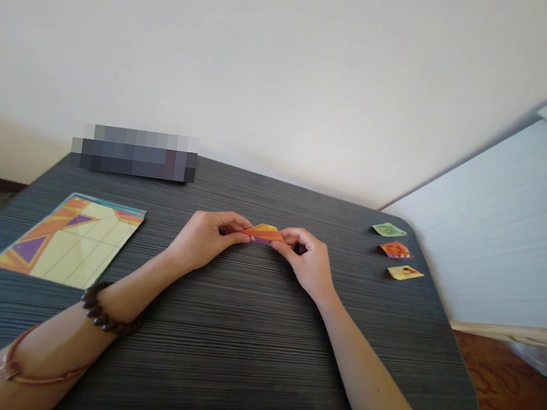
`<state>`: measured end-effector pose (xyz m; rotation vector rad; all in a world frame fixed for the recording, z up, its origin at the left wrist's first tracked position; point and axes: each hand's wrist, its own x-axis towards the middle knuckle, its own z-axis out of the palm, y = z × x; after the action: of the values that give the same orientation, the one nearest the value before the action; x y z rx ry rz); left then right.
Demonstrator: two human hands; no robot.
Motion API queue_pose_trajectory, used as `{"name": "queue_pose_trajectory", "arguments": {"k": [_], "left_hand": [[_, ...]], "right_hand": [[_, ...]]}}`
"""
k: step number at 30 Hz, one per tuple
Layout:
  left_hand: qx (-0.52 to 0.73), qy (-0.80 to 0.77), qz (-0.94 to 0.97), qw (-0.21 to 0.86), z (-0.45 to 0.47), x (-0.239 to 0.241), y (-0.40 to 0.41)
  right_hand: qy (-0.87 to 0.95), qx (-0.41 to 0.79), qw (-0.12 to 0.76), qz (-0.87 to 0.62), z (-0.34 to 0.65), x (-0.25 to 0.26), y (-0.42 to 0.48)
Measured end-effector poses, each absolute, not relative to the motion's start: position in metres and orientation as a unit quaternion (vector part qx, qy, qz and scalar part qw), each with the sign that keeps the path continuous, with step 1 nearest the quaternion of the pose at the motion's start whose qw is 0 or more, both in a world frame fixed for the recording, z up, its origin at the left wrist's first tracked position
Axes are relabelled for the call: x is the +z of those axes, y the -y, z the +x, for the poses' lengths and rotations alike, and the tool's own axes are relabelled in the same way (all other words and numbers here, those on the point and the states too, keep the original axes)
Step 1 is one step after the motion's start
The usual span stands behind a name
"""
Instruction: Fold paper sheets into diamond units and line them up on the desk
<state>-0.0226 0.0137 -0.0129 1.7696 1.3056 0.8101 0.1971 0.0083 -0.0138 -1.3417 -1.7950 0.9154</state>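
Between my two hands is a small folded piece of origami paper (265,233), patterned in orange, yellow and purple. My left hand (206,240) pinches its left end between thumb and fingers, and a dark bead bracelet and a thin brown cord circle that arm. At the other end, my right hand (307,260) pinches the paper's right tip the same way. The paper is held low over the middle of the dark table; whether it touches the top I cannot tell.
A stack of patterned paper sheets (81,243) lies at the left of the dark table (233,354). Near the right edge are three small folded papers: green (389,230), red-orange (397,250) and yellow (405,273). A blurred-out object (134,153) stands by the wall; a white panel (502,228) rises at right.
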Motion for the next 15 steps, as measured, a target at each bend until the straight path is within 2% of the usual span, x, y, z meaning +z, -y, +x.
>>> {"name": "queue_pose_trajectory", "arguments": {"k": [8,15], "left_hand": [[0.308,-0.479,0.732,0.375,-0.018,-0.001,-0.009],[0.366,-0.453,0.675,0.453,-0.021,-0.008,-0.011]], "right_hand": [[0.717,0.352,0.351,-0.488,0.194,-0.013,-0.004],[0.685,0.382,0.412,-0.464,0.193,-0.015,-0.003]]}}
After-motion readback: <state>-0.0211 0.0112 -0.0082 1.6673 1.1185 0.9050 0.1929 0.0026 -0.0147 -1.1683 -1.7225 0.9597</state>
